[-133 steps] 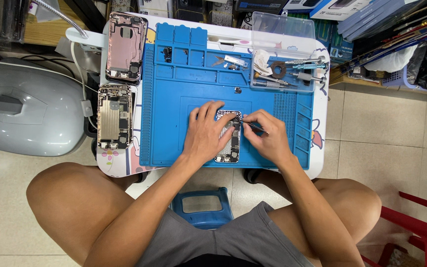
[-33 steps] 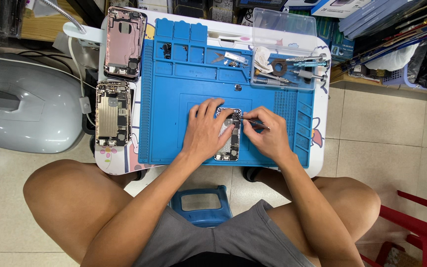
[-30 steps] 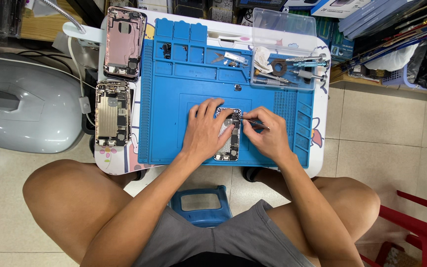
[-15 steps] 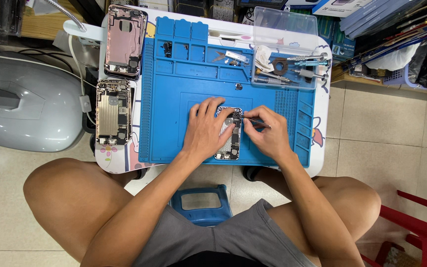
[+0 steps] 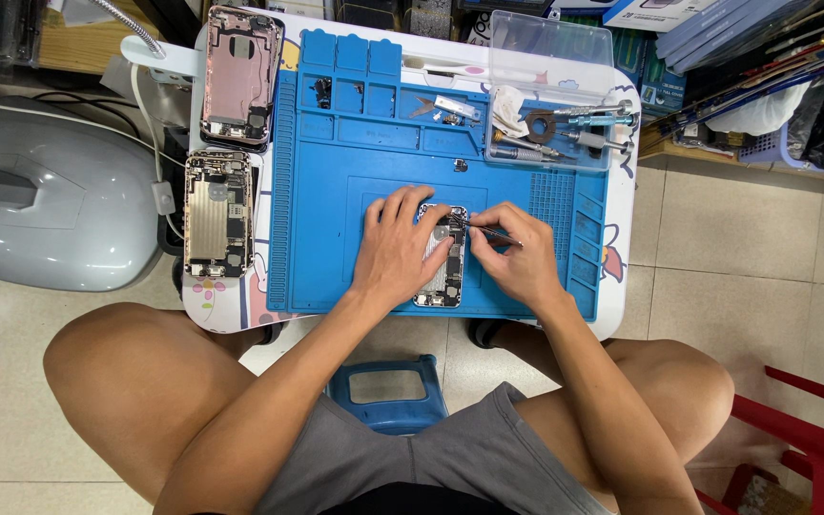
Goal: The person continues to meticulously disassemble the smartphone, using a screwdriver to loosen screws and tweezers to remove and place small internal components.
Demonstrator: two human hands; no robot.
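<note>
Opened phone (image 5: pixel 442 257) sits mid blue mat (image 5: pixel 336 191). Left hand (image 5: pixel 395 246) lies flat, pinning it at 9 o'clock; right hand (image 5: pixel 517 259) pinches tweezers (image 5: pixel 486 229). Keep the tips low and steady.

mat (image 5: pixel 355 191): blue, matt, rubbery
opened phone (image 5: pixel 443 262): bare metal, dull sheen
tweezers (image 5: pixel 490 230): thin shiny metal
tray (image 5: pixel 550 57): clear glossy plastic
counter (image 5: pixel 622 200): white, smooth
floor (image 5: pixel 717 248): pale tile, smooth
stool (image 5: pixel 385 391): blue plastic
shorts (image 5: pixel 431 467): grey cloth
</note>
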